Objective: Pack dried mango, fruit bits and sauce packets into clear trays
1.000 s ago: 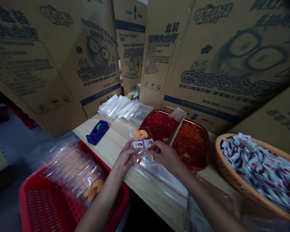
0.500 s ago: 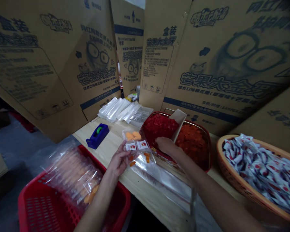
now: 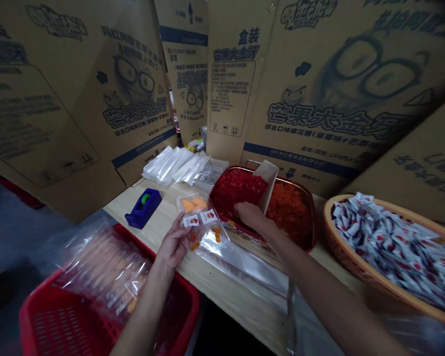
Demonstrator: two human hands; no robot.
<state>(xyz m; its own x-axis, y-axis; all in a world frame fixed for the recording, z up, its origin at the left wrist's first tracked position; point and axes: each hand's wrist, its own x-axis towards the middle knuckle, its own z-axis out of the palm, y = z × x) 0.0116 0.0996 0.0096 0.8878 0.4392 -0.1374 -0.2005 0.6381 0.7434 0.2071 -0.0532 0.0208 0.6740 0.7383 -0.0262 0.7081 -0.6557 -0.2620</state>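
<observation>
My left hand (image 3: 175,243) is closed on the near left edge of a clear plastic compartment tray (image 3: 183,200). Orange candies (image 3: 194,203) lie in its far part, two white sachets (image 3: 207,216) with red prints across the middle, and small orange pieces (image 3: 217,234) towards the near side. My right hand (image 3: 250,215) reaches into the red pieces (image 3: 237,185) in the left half of a red-rimmed bin (image 3: 313,222). Its fingers are bent together, and the fingertips are hidden among the pieces. A light-coloured divider (image 3: 269,180) separates these from orange-red pieces (image 3: 287,210).
A blue tape dispenser (image 3: 144,207) and clear bags (image 3: 170,165) stand on the wooden table (image 3: 114,200). At left is a red basket (image 3: 33,296) with packed clear trays (image 3: 107,272); at right, an orange basket (image 3: 330,225) of sachets. Large cardboard boxes (image 3: 230,143) wall the back.
The camera view has turned slightly, so everything sits a little further left. My left hand keeps its hold on the tray, and my right hand stays in the red pieces.
</observation>
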